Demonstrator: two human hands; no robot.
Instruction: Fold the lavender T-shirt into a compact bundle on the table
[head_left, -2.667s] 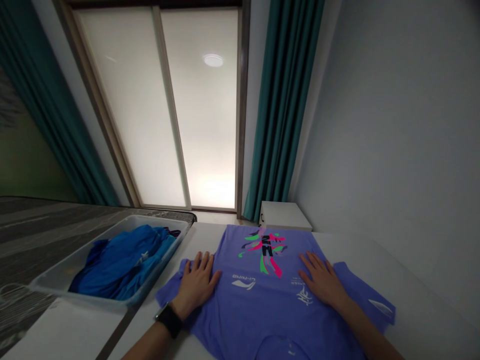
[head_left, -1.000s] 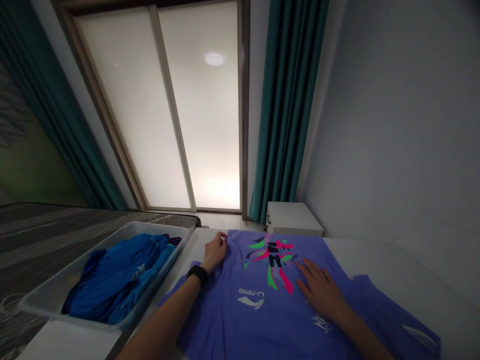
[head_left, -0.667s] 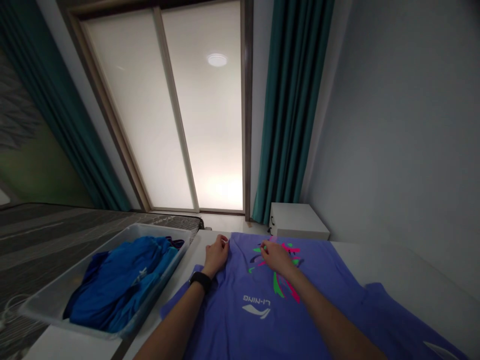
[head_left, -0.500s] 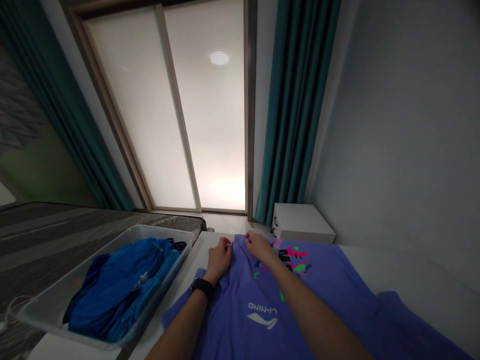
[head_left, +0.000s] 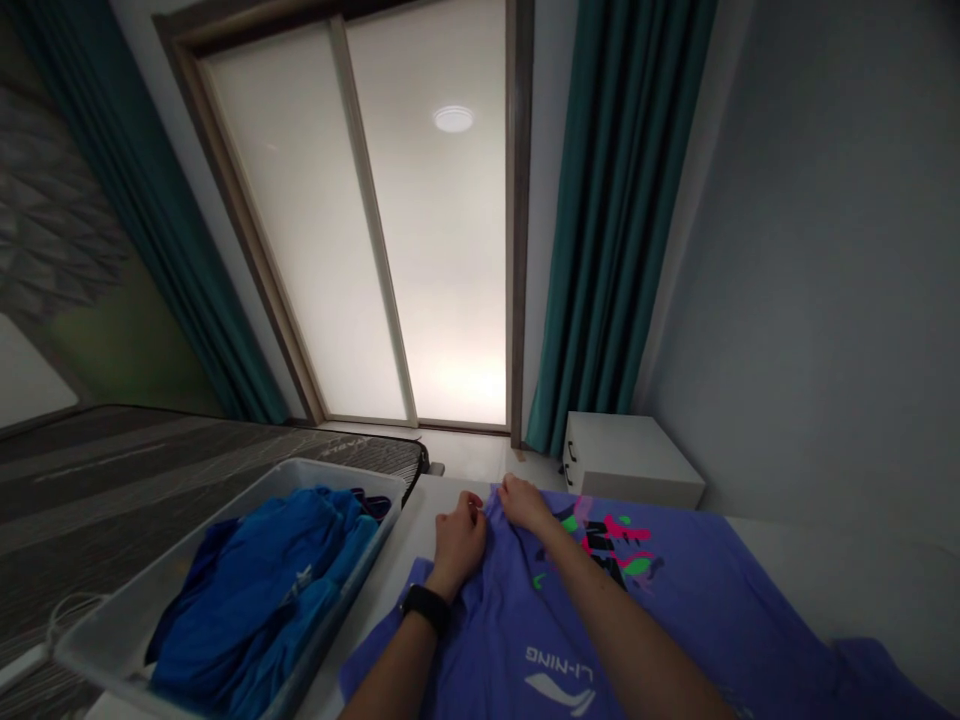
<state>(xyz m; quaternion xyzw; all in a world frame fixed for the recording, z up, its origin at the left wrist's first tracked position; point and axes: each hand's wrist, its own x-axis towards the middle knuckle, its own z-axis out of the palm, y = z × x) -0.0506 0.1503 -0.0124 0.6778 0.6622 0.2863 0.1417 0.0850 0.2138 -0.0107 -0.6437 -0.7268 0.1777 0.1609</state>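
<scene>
A purple T-shirt (head_left: 517,610) lies spread over a white table, with a white LI-NING logo and a pink, green and black print facing up. At its far edge, my right hand (head_left: 525,503) pinches the fabric between thumb and fingers. Close beside it on the left, my left hand (head_left: 460,540), with a black watch (head_left: 426,606) at the wrist, has its fingers curled on the same edge. The cloth between the hands is bunched into folds. Both forearms cover parts of the shirt.
To the left stands a translucent plastic bin (head_left: 217,520) holding blue clothes (head_left: 262,590). Behind it is a bed with a dark striped cover (head_left: 187,450). A white cabinet (head_left: 630,445) stands beyond the white table (head_left: 780,560), near the teal curtain (head_left: 622,250) and the sliding door (head_left: 442,250).
My hands have come closer together at the shirt's far edge, and the cloth between them is more gathered. The view has turned slightly left.
</scene>
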